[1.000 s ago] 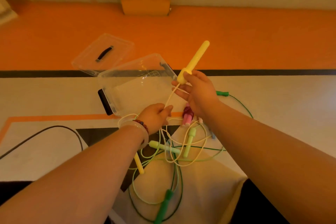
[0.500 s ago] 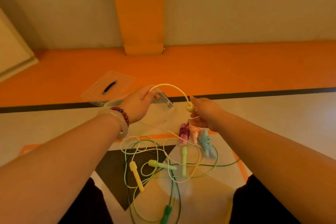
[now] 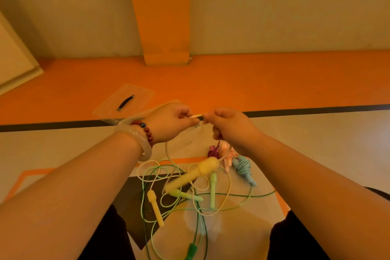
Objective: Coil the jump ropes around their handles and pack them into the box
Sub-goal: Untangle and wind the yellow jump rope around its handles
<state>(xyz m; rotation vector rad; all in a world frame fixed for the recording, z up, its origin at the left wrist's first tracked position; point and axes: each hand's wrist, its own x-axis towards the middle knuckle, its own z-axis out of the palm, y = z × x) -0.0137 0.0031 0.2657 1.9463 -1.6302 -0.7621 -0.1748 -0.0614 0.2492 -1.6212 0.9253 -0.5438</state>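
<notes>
Both hands are up in front of the chest, close together. The left hand (image 3: 171, 122) and the right hand (image 3: 232, 129) each pinch the pale yellow rope (image 3: 197, 115), so that a short taut stretch runs between the curled fingers. That looks like a grip for controlling slack before a turn is laid. One yellow handle (image 3: 194, 175) of this rope hangs blurred under the right hand, apparently swinging. Its twin (image 3: 155, 207) lies on the floor (image 3: 316, 154) below, so coiling of this rope seems barely begun.

Around the twin sprawls a tangle (image 3: 198, 209) of green ropes, uncoiled. Just beyond it three wound bundles (image 3: 242, 167) lie side by side, seemingly ready to pack. The clear box (image 3: 145, 112) sits behind the left hand, largely hidden, and whether anything is in it cannot be told. Its lid (image 3: 124, 101) lies off, just beyond.
</notes>
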